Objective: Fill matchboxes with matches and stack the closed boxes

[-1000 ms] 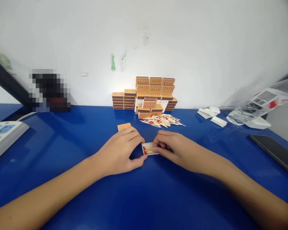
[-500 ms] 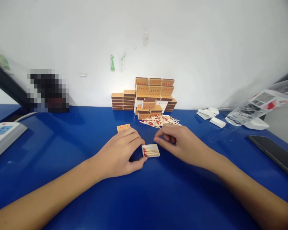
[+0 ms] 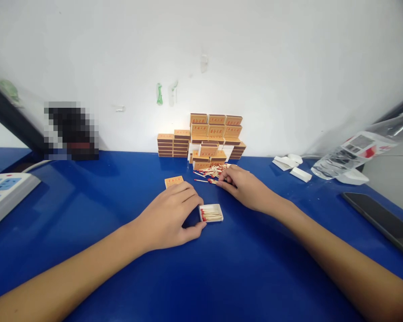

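Note:
My left hand [image 3: 171,217] grips the left end of a small white matchbox tray [image 3: 220,212] between thumb and forefinger. Several red-headed matches [image 3: 211,215] lie in the tray, heads to the left. At the front edge of a loose pile of matches [image 3: 212,170], my right hand [image 3: 244,187] has thumb and fingertips pinched on a few matches [image 3: 212,181]; how many is hidden. Behind my left fingers lies an orange matchbox cover [image 3: 173,180], its near part covered by the hand.
Orange matchboxes [image 3: 216,131] stand stacked against the wall behind the pile. Rightward lie white paper pieces [image 3: 301,174], a clear plastic bottle [image 3: 342,154] on its side and a black phone [image 3: 379,219]. A power strip [image 3: 10,192] is at the left edge.
My right hand has moved from beside the tray, away from me, to the match pile and pinched matches there. My left hand still grips the tray in the same spot.

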### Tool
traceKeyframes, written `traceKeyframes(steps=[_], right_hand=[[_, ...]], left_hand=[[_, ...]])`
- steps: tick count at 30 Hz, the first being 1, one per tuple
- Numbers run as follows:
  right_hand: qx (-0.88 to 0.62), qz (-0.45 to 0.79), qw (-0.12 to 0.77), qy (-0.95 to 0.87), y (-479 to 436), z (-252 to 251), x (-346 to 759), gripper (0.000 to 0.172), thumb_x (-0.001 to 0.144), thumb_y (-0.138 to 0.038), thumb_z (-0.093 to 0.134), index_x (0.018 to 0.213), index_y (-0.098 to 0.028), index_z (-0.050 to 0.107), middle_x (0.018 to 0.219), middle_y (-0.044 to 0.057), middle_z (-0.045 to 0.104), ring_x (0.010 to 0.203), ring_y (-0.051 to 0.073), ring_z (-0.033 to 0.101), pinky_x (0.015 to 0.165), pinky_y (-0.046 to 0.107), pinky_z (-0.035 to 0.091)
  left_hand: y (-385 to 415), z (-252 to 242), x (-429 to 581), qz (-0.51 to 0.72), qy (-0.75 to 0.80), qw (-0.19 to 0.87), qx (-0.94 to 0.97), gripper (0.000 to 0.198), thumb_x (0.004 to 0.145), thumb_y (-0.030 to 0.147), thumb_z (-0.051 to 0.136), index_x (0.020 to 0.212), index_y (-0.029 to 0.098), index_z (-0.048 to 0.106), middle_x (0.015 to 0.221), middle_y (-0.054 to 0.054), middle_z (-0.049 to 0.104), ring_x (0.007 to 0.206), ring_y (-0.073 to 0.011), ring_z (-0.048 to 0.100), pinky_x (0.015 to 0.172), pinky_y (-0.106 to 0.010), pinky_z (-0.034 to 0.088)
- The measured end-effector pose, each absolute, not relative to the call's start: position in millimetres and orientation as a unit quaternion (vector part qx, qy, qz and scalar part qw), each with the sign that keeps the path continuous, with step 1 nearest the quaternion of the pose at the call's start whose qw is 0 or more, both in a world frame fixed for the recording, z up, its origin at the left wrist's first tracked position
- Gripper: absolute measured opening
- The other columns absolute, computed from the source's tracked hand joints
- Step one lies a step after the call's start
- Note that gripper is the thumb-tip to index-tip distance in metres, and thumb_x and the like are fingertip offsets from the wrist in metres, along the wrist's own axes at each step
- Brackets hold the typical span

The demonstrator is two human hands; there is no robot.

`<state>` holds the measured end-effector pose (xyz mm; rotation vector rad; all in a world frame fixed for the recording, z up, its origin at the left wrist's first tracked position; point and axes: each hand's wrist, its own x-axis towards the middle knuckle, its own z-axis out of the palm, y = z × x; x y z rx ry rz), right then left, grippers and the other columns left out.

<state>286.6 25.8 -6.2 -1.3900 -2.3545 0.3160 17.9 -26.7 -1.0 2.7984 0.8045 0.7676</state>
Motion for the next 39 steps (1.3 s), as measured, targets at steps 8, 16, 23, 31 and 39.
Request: traceKeyframes(steps=[8,16,23,31,39], right_hand=[[-0.52,0.156,0.108,-0.833,11.6,2.3,298.2,0.026,0.107,-0.044,0.051,0.098,-0.021,0.059,0.108,0.011,0.067,0.09,0.024,0.062,0.082,0.039,0.047],[-0.532,0.153,0.057,-0.831,1.9,12.1,290.2,0.025,0.111,-0.037,0.044,0.096,-0.021,0.056,0.107,0.014,0.067,0.091,0.026,0.064,0.081,0.039,0.048],[-0.525,0.142,0.054,-0.837,-3.8,11.3,293.7,0.024,0.111,-0.037,0.044,0.097,-0.021,0.056,0.104,0.013,0.068,0.084,0.024,0.065,0.076,0.037,0.049],[-0.489,0.157,0.099,-0.853,-5.3,7.0,298.4,0.027,0.109,-0.042,0.045,0.094,-0.022,0.055,0.097,0.011,0.068,0.079,0.023,0.063,0.072,0.037,0.049],[-0.507,0.163,0.102,-0.84,-4.9,6.6,296.9,0.029,0.109,-0.045,0.047,0.094,-0.022,0.057,0.098,0.01,0.069,0.077,0.023,0.063,0.071,0.037,0.048]], left_hand=[[-25.2,-2.5,17.3,0.259,0.267,0.058,0.926,0.022,0.095,0.033,0.069,0.109,0.016,0.067,0.101,-0.009,0.072,0.104,-0.0278,0.066,0.097,-0.046,0.057],[-25.0,-1.6,17.9,0.256,0.271,0.061,0.926,0.022,0.093,0.031,0.071,0.109,0.016,0.067,0.102,-0.009,0.073,0.102,-0.0271,0.067,0.096,-0.045,0.057],[-25.6,-0.9,18.1,0.252,0.276,0.062,0.926,0.022,0.094,0.032,0.07,0.11,0.017,0.067,0.102,-0.009,0.073,0.104,-0.0274,0.068,0.098,-0.046,0.057],[-24.8,-0.6,18.3,0.253,0.272,0.06,0.926,0.021,0.096,0.033,0.067,0.11,0.017,0.066,0.103,-0.009,0.073,0.104,-0.0278,0.068,0.097,-0.046,0.057],[-25.0,0.1,17.9,0.246,0.278,0.069,0.926,0.022,0.095,0.032,0.069,0.109,0.016,0.067,0.102,-0.009,0.074,0.104,-0.0275,0.068,0.096,-0.045,0.057]])
